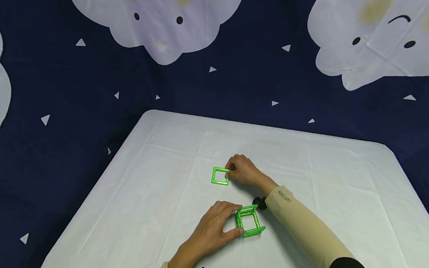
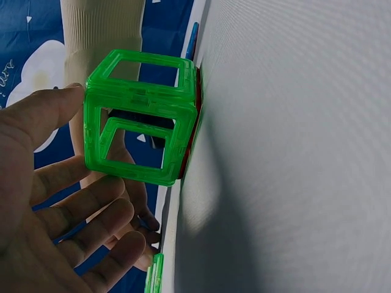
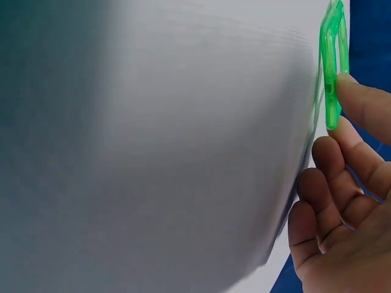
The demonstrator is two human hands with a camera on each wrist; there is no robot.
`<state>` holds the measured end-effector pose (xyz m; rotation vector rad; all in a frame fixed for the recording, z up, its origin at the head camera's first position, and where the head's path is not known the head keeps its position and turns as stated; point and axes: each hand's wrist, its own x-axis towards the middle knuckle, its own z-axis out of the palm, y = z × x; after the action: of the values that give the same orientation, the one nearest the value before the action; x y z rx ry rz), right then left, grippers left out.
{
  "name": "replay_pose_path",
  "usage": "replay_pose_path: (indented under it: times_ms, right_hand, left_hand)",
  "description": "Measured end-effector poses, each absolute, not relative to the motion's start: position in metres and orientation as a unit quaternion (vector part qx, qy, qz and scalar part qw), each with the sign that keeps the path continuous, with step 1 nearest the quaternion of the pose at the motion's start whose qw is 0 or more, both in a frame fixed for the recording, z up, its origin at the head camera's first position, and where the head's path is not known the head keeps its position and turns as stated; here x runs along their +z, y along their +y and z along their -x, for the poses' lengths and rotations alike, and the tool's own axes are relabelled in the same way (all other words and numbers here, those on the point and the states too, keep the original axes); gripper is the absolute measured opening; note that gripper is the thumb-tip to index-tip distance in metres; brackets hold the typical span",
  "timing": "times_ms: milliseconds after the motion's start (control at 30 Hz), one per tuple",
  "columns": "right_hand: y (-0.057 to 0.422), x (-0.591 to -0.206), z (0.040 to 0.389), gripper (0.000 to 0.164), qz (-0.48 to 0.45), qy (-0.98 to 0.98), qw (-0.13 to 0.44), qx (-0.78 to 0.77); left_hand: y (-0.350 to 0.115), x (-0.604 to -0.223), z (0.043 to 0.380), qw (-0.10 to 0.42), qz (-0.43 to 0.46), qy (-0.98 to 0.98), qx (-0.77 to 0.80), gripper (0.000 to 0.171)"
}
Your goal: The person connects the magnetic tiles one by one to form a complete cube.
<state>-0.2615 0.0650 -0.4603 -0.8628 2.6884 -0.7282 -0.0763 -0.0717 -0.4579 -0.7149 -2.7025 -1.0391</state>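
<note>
My left hand (image 1: 211, 227) holds a small open box of square green magnetic tiles (image 1: 254, 232), thumb on its near side and forefinger on its far side. In the left wrist view the green tile box (image 2: 140, 96) shows window-like frames, with a thin red edge (image 2: 190, 143) along the side toward the white surface. Farther out, my right hand (image 1: 244, 170) pinches one loose green square magnetic tile (image 1: 220, 183) by its right edge. The right wrist view has this tile (image 3: 330, 58) between thumb and forefinger, the other fingers curled below.
A white cloth-covered table (image 1: 154, 179) lies under both hands. Behind it hangs a dark blue backdrop (image 1: 238, 90) with white clouds and small triangles. Beyond the box, a thin blue edge (image 2: 192, 41) shows in the left wrist view.
</note>
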Motion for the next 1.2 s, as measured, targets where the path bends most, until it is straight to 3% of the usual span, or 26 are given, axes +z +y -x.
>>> replay_pose_path:
  times_ms: [633,1200]
  right_hand:
    - [0.070,-0.454,0.254,0.021,0.280,0.917,0.099,-0.268]
    - [0.073,-0.452,0.249,0.017,0.293,0.914,0.082,-0.267]
  left_hand:
    - [-0.071,-0.461,0.076,0.104,0.248,-0.904,-0.333,0.051]
    - [-0.068,-0.458,0.074,0.088,0.236,-0.908,-0.336,0.051]
